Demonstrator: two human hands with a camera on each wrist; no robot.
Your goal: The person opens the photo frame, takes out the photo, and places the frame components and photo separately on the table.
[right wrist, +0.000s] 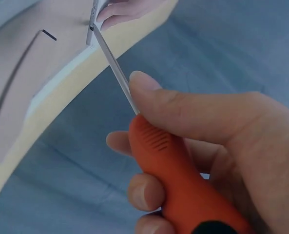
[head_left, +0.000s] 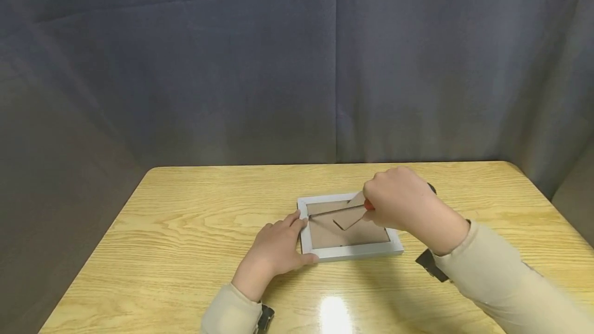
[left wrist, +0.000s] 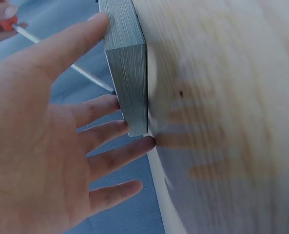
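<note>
In the head view, a picture frame (head_left: 355, 253) lies flat on the tabletop (head_left: 185, 231), apparently backside up for access, silvery-rimmed with brown backing (head_left: 325, 238). Left wrist view: the left hand (left wrist: 51, 146), fingers extended, touches its edge, likely for steadiness. Right wrist view: the right hand (right wrist: 224, 122) grips an orange-handled screwdriver (right wrist: 171, 168), presumably for control.

Metal screwdriver shaft (right wrist: 116, 71), glossy wood-grain tabletop (head_left: 195, 210)

This looks like a curtained-off work booth; whether it sits in a lab, home or office cannot be told. Dark blue-grey curtain (head_left: 223, 76) hangs on 3 sides, far, left and right, around 1 wood-grain counter (head_left: 185, 210) with bright glare (head_left: 335, 316) at its near side.
</note>
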